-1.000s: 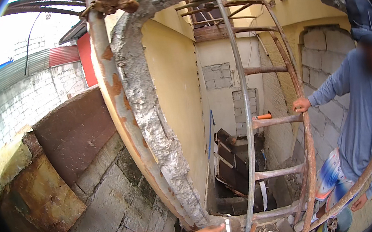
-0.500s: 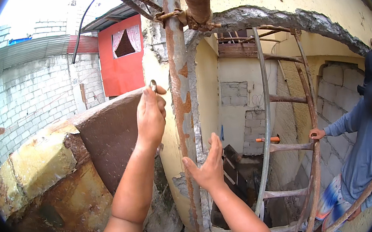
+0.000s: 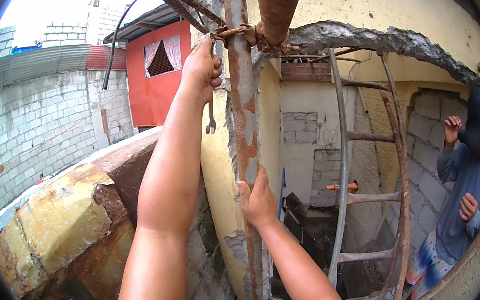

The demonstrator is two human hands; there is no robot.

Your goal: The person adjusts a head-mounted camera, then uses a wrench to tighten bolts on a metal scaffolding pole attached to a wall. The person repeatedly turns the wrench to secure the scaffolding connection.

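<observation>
At the clamp (image 3: 249, 34), your left hand (image 3: 201, 67) is gripping the wrench (image 3: 211, 118), apparently seeking a fit needing steady alignment, while your right hand (image 3: 259, 202), grip unclear, is touching the pole (image 3: 246, 114).

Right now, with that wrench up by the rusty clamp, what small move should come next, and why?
I'd probably have the left hand check that the wrench is seated before turning it: that hand grips it beside the clamp, but the wrench's upper end is too hidden to tell. The right hand is at the upright pipe, perhaps for steadiness.
</observation>
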